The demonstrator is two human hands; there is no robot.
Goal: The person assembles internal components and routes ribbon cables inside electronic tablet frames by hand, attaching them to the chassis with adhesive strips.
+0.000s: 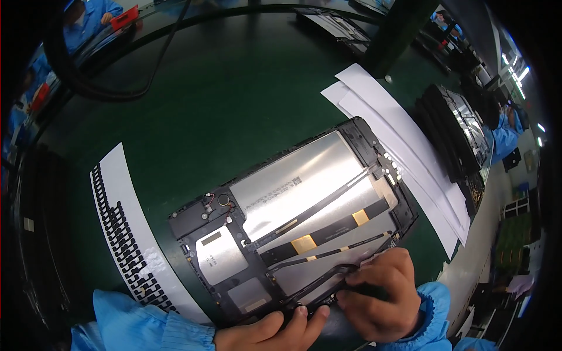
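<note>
An opened tablet [304, 193] lies tilted on the green table, its inside facing up. It shows silver battery plates, black ribbon cables with gold patches, and a black frame. My left hand [275, 333] grips the tablet's near edge, fingers bent against the rim. At the near right corner my right hand [380, 295] is closed in a pinch beside a curved black cable [319, 286]. Whatever sits between those fingertips is hidden.
Left of the tablet lies a white sheet [126, 193] bearing rows of small black stickers. White paper sheets [404, 152] lie to the right, beside a stack of dark panels [456, 128]. A black cable [158, 64] hangs at the upper left. Blue-sleeved people work farther off.
</note>
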